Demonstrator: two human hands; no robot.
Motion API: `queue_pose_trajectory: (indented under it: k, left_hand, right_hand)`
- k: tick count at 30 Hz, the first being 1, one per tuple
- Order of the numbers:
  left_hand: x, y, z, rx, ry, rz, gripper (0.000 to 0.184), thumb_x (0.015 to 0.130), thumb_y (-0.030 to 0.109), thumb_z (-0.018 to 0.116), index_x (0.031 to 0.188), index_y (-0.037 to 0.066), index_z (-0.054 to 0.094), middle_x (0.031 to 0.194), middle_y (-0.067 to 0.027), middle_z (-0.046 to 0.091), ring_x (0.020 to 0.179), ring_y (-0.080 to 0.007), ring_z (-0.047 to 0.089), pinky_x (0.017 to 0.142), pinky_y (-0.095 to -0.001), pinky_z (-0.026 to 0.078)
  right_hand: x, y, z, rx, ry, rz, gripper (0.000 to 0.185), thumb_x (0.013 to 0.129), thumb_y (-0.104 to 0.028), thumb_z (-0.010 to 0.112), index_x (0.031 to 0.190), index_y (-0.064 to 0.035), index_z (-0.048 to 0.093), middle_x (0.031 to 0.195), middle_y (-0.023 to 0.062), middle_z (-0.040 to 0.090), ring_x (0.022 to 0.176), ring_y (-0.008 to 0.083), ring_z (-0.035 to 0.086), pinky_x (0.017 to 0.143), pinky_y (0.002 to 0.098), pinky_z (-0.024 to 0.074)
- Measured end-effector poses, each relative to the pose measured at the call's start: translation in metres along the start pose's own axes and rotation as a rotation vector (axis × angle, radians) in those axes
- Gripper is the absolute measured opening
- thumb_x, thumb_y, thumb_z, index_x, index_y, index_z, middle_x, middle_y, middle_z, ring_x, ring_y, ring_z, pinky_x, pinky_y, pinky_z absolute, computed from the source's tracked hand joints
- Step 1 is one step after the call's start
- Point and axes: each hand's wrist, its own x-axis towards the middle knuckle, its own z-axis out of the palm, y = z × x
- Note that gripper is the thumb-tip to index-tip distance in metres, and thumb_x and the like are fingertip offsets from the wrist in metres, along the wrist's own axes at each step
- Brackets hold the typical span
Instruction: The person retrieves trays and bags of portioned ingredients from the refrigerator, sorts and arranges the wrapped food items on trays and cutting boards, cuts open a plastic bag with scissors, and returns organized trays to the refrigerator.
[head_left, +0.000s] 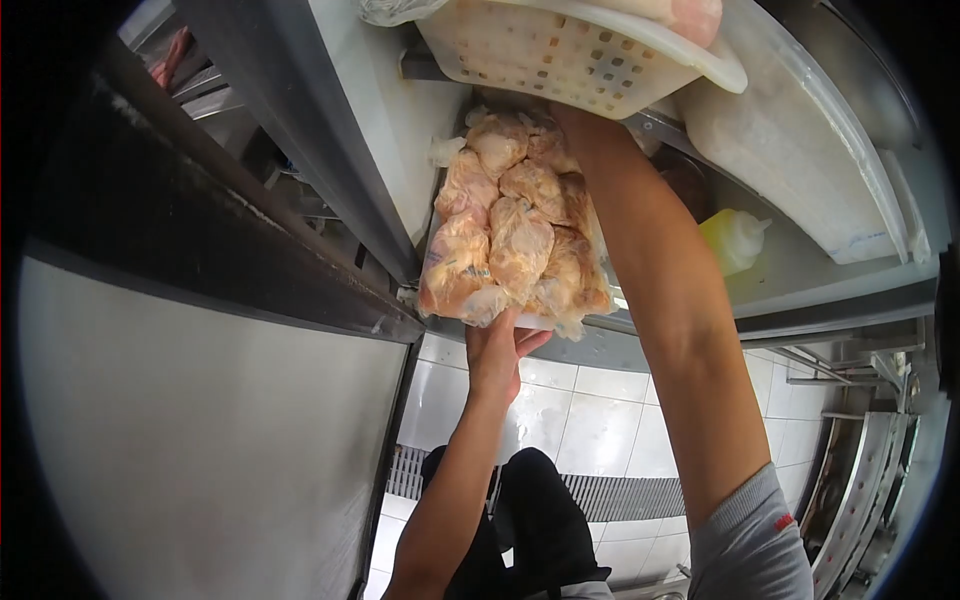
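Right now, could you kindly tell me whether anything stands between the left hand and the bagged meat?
Nothing visible does: the left hand holds the near edge of the bagged meat. The white basket hides the right hand.

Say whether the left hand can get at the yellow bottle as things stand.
Probably not easily: the left hand holds the tray of bagged meat, and the right forearm crosses between that hand and the yellow bottle.

White tiled floor (600, 425) is shiny; 1 slotted grate strip (630, 498) crosses it; pale panel (220, 420) left; steel fixture (862, 500) lower right.
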Motion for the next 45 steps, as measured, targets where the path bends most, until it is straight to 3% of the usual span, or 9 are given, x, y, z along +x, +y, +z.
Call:
queue_pose_trajectory:
  k: [4, 6, 13, 15, 28, 33, 38, 40, 45]
  left_hand:
    - [0.004, -0.005, -0.003, -0.001, 0.019, 0.016, 0.052, 0.094, 0.022, 0.056, 0.137, 0.0, 0.037, 0.124, -0.0166, 0.055, 0.096, -0.0301, 0.066, 0.08, -0.0407, 0.06]
    - [0.005, -0.004, -0.002, -0.055, 0.036, -0.03, 0.048, 0.091, 0.011, 0.057, 0.135, 0.003, 0.039, 0.123, -0.0152, 0.056, 0.089, -0.0262, 0.068, 0.07, -0.0352, 0.063]
    - [0.007, -0.007, -0.004, -0.042, 0.023, -0.022, 0.052, 0.092, 0.014, 0.061, 0.137, 0.004, 0.037, 0.123, -0.0147, 0.055, 0.092, -0.0266, 0.066, 0.071, -0.0376, 0.063]
    - [0.006, -0.009, -0.005, 0.022, 0.036, 0.014, 0.053, 0.094, 0.022, 0.057, 0.139, 0.002, 0.036, 0.125, -0.016, 0.055, 0.1, -0.031, 0.064, 0.076, -0.0419, 0.061]
    - [0.008, -0.009, -0.01, -0.004, 0.028, -0.039, 0.056, 0.091, 0.016, 0.061, 0.14, 0.007, 0.034, 0.129, -0.0157, 0.051, 0.101, -0.0293, 0.063, 0.071, -0.0388, 0.063]
    - [0.003, -0.006, -0.001, 0.032, 0.09, -0.008, 0.055, 0.094, 0.019, 0.053, 0.141, 0.002, 0.03, 0.127, -0.0164, 0.052, 0.105, -0.032, 0.062, 0.079, -0.046, 0.061]
    - [0.009, -0.012, -0.006, -0.036, 0.116, -0.06, 0.059, 0.091, 0.018, 0.059, 0.141, 0.008, 0.03, 0.13, -0.0166, 0.051, 0.102, -0.0343, 0.063, 0.073, -0.0414, 0.062]
    - [0.006, -0.008, 0.001, -0.002, 0.145, -0.029, 0.053, 0.091, 0.016, 0.053, 0.139, 0.002, 0.034, 0.127, -0.017, 0.053, 0.108, -0.0361, 0.06, 0.085, -0.0488, 0.059]
    - [0.013, -0.012, -0.004, -0.125, 0.145, 0.007, 0.047, 0.085, 0.019, 0.061, 0.128, 0.005, 0.048, 0.126, -0.0118, 0.054, 0.115, -0.0311, 0.056, 0.095, -0.0497, 0.053]
  right_hand:
    - [0.003, 0.004, 0.003, 0.158, -0.015, 0.045, 0.025, 0.089, -0.017, 0.064, 0.111, -0.0059, 0.065, 0.105, 0.0067, 0.066, 0.094, 0.0177, 0.061, 0.084, 0.0338, 0.0497]
    - [0.004, 0.005, 0.003, 0.235, -0.02, 0.068, 0.025, 0.089, -0.017, 0.064, 0.112, -0.006, 0.065, 0.106, 0.0068, 0.066, 0.095, 0.0182, 0.061, 0.084, 0.0344, 0.0497]
    - [0.004, 0.008, 0.009, 0.487, -0.043, 0.141, 0.027, 0.09, -0.017, 0.063, 0.115, -0.006, 0.062, 0.109, 0.0074, 0.064, 0.098, 0.0196, 0.061, 0.086, 0.0365, 0.0498]
    - [0.004, 0.006, 0.014, 0.562, -0.046, 0.158, 0.028, 0.09, -0.017, 0.063, 0.116, -0.006, 0.062, 0.11, 0.0075, 0.064, 0.099, 0.0201, 0.06, 0.087, 0.037, 0.0498]
    - [0.011, -0.005, 0.047, 1.031, -0.091, 0.219, 0.032, 0.091, -0.016, 0.063, 0.121, -0.0062, 0.058, 0.117, 0.0085, 0.061, 0.106, 0.0228, 0.059, 0.091, 0.0409, 0.0499]
    - [0.006, -0.016, 0.033, 1.177, -0.154, 0.21, 0.034, 0.092, -0.016, 0.062, 0.123, -0.0062, 0.056, 0.12, 0.0089, 0.06, 0.108, 0.0238, 0.058, 0.092, 0.0423, 0.0499]
    - [-0.038, -0.013, -0.001, 1.366, -0.255, 0.229, 0.035, 0.092, -0.016, 0.062, 0.125, -0.0063, 0.054, 0.123, 0.0092, 0.059, 0.111, 0.0249, 0.058, 0.094, 0.0438, 0.0499]
    - [-0.068, -0.01, -0.02, 1.43, -0.277, 0.25, 0.036, 0.092, -0.016, 0.062, 0.126, -0.0063, 0.054, 0.124, 0.0094, 0.059, 0.112, 0.0253, 0.058, 0.094, 0.0444, 0.05]
    - [-0.179, -0.022, -0.086, 1.568, -0.221, 0.403, 0.041, 0.089, -0.011, 0.061, 0.128, -0.0004, 0.051, 0.126, 0.0152, 0.056, 0.111, 0.0279, 0.057, 0.096, 0.0426, 0.0495]
